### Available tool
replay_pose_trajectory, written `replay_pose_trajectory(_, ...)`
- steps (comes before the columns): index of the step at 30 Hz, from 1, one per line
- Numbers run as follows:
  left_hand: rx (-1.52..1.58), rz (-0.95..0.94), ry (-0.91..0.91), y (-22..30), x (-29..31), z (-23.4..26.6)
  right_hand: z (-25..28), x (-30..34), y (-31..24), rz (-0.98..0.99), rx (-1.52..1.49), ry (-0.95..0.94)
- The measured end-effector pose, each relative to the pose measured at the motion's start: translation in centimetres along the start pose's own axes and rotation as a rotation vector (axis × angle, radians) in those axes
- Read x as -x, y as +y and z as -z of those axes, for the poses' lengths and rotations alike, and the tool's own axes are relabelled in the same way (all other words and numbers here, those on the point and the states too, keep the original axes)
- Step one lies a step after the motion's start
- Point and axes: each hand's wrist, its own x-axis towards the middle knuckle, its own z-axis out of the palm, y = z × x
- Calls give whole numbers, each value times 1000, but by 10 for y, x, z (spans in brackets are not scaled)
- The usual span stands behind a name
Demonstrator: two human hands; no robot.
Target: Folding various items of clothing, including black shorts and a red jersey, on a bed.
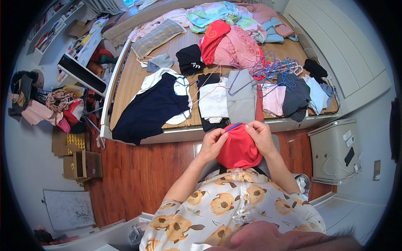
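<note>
left hand (212,144) and right hand (260,136) pinching shut on the red garment's (238,150) blue-trimmed top edge, hanging over open wooden floor (142,167) just short of the bed edge (184,133).

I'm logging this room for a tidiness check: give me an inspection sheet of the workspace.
Surface: bed with a woven mat, covered in clothes.
Job's things: red garment held up by both hands.
Clutter: folded clothes, tangle of hangers, dark dress.
Grippers: left hand and right hand pinch the garment's top edge.
Cables: white cord on the bedside cabinet.
Surroundings: wooden floor, cardboard boxes.
</note>
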Motion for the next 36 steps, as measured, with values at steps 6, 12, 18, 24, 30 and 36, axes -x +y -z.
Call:
replay_pose_trajectory(6, -27, -36, 1, 7, -4, 0, 5, -4, -1, 18, -20, 20)
replay_pose_trajectory(12, 107, -110, -54, 11, -8, -2, 0, -6, -12, 15, -45, -33)
replay_pose_trajectory(18, 64, 105, -512, 18, -8, 2, -8, -4, -16, -24, -96, -143)
replay_pose_trajectory(24, -104, 43, -349, 7, -8, 0, 1, -6, -10, -18, -6, -179)
replay_pose_trajectory(30, 605, 234, 6, 22, -13, 11, 4, -16, -28, 104, 309, -232)
replay_pose_trajectory(36, 819, 214, 114, 35, -14, 25, 5, -14, 2, 136, 460, -309)
